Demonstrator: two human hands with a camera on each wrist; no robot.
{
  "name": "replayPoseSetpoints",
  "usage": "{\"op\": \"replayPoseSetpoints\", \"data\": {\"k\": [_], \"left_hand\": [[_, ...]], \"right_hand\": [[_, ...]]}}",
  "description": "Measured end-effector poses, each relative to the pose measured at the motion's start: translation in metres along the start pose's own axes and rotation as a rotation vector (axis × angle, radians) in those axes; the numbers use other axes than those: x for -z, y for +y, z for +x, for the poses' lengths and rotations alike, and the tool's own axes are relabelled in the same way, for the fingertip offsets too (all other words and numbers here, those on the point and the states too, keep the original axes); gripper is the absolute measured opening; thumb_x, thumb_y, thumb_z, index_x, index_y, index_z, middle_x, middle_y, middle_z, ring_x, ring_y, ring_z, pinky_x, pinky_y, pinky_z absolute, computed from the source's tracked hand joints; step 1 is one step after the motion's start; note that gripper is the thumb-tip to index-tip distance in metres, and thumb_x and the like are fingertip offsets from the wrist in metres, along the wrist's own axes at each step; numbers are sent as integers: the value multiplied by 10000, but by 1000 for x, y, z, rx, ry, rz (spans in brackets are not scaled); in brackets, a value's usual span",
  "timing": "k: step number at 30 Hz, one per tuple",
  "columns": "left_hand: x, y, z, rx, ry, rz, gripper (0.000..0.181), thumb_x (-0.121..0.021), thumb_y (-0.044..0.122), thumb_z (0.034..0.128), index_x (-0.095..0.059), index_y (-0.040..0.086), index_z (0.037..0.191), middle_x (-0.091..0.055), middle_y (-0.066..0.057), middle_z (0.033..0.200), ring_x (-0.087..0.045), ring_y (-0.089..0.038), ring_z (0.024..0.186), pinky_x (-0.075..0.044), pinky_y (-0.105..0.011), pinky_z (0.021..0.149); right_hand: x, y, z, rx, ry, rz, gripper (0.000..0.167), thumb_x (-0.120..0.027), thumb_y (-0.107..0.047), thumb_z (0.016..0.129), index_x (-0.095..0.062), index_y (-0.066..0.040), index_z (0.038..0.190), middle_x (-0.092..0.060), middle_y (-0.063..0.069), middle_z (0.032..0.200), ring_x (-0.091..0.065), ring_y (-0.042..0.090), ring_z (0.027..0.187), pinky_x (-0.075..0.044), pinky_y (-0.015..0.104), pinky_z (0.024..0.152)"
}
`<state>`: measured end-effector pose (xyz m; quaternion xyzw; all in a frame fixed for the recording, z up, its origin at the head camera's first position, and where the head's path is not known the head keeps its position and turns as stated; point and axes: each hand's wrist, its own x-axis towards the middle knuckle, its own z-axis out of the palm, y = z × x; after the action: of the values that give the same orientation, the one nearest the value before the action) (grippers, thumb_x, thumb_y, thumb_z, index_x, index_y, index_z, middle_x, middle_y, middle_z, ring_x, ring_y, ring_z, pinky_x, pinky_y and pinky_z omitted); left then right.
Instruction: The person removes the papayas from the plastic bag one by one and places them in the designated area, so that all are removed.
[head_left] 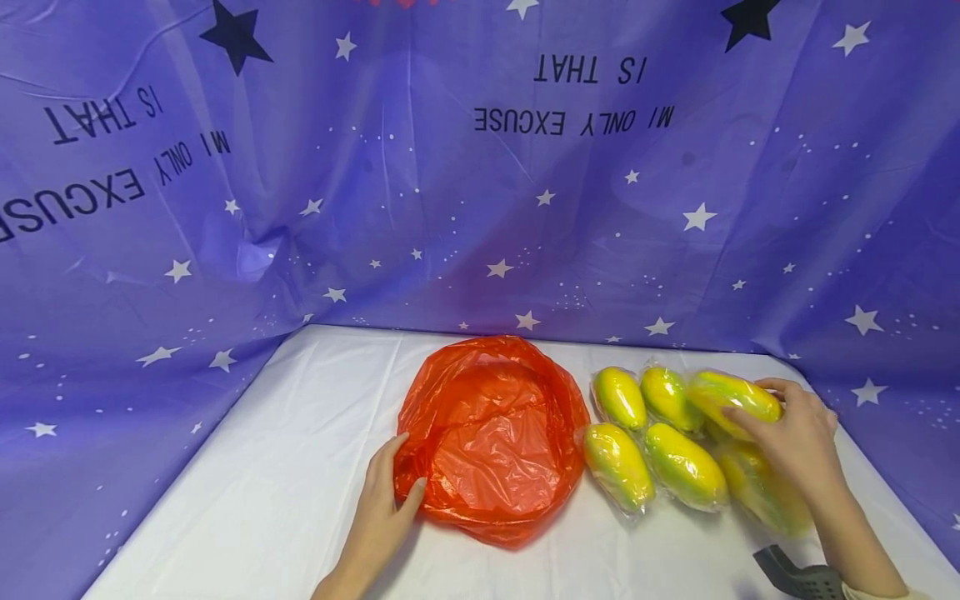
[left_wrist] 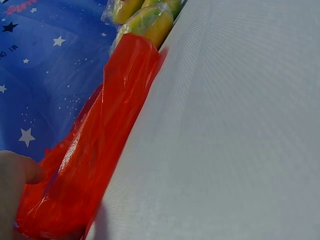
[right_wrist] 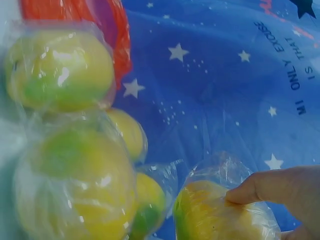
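Observation:
A red plastic bag [head_left: 498,450] lies spread on the table with its mouth wide and facing up. At its left rim, my left hand [head_left: 386,496] pinches the film between thumb and fingers; the left wrist view shows the thumb [left_wrist: 32,171] at the bag's edge [left_wrist: 110,110]. My right hand [head_left: 802,437] grips a yellow-green mango [head_left: 731,396] in clear wrap, thumb on the near side, fingers over the far end. This mango [right_wrist: 210,212] appears raised in the right wrist view. Below it, another wrapped mango [head_left: 761,492] is partly covered by the hand.
More wrapped mangoes stand in two rows right of the bag, including a front-left one [head_left: 618,467] close to the bag's rim and a back-left one [head_left: 620,398]. A white cloth covers the table [head_left: 300,467]. Behind hangs a purple star-printed curtain [head_left: 450,208].

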<state>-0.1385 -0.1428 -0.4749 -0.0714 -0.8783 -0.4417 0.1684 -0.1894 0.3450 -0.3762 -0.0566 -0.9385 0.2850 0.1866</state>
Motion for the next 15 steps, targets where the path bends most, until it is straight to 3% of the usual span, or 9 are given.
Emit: {"op": "replayPoseSetpoints", "data": {"k": [4, 15], "left_hand": [[0, 0, 0, -2, 2, 1, 668, -670, 82, 893, -329, 127, 1466, -347, -133, 1466, -352, -333, 1344, -314, -556, 1064], [-1, -1, 0, -4, 8, 3, 665, -674, 74, 887, -340, 121, 1460, -350, -134, 1464, -353, -328, 1344, -312, -545, 1069]], "right_hand": [[6, 7, 1, -3, 19, -28, 702, -714, -358, 863, -430, 119, 1292, -453, 399, 1166, -348, 524, 1045, -191, 587, 797], [19, 25, 2, -9, 38, -49, 675, -689, -353, 884, -442, 98, 1321, -432, 425, 1240, -288, 579, 1117, -142, 639, 861]]}}
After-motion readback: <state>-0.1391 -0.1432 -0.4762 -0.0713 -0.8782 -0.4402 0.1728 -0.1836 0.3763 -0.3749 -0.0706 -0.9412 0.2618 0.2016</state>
